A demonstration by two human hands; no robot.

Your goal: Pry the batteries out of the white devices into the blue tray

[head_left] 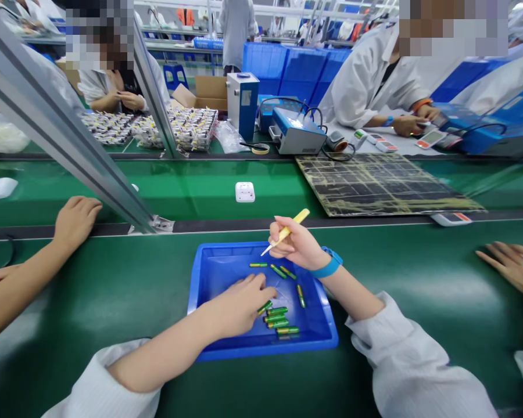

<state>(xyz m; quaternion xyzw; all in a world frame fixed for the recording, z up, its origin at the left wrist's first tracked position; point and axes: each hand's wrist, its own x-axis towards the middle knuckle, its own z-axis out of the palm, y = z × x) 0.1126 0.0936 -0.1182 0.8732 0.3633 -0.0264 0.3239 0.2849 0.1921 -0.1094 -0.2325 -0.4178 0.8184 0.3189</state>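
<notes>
My left hand point(239, 305) reaches palm down into a blue plastic tray point(261, 350), thumb apart from its bent fingers. A green and gold cylindrical battery point(265, 307) lies against its underside, partly covered; no firm grip shows. Beside it, several like batteries point(277, 317) lie in a loose row, and a few more point(278, 271) are scattered toward the tray's far side. Over the tray's far right corner, my right hand point(294, 244) is closed around a slim yellow-handled tool point(297, 219) with a thin pale tip pointing down left. Its exact kind is unclear.
Other people's hands rest at the left point(74, 223) and right point(512, 267). A metal post point(91, 139) slants across the left. Beyond the bench edge, a green conveyor carries a white square device point(244, 192) and a dark gridded panel point(383, 183). Co-workers sit opposite.
</notes>
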